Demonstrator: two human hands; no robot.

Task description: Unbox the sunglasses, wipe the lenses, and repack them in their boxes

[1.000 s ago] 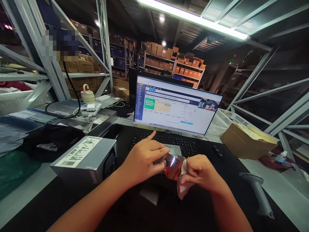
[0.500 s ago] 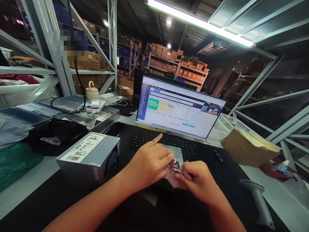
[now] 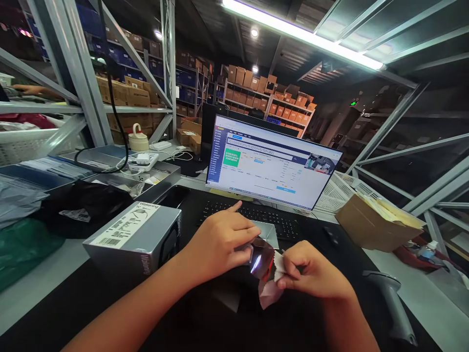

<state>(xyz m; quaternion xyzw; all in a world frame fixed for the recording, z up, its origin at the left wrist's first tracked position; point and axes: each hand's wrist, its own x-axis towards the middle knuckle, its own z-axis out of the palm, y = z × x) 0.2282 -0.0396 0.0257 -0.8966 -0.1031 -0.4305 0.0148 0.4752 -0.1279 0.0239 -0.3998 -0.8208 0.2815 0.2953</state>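
My left hand (image 3: 220, 244) grips one end of a pair of glasses with a dark, reddish mirrored lens (image 3: 261, 258), its index finger sticking out toward the keyboard. My right hand (image 3: 311, 271) is closed on a small pale cloth (image 3: 273, 288) and presses it against the lens. Both hands hover over a black desk mat (image 3: 198, 322), just in front of a black keyboard (image 3: 252, 217) and a lit monitor (image 3: 271, 164). A small grey open box (image 3: 267, 229) stands behind the glasses.
A grey product box with a barcode label (image 3: 134, 237) lies to the left. A barcode scanner (image 3: 394, 303) rests at the right, behind it a brown carton (image 3: 373, 225). Metal trays, cables and a black bag (image 3: 84, 205) fill the left side; shelving with cartons stands behind.
My right hand has moved the cloth back and forth over the lens: close against my left hand half a second ago, now drawn slightly right again. The view shifted a little.
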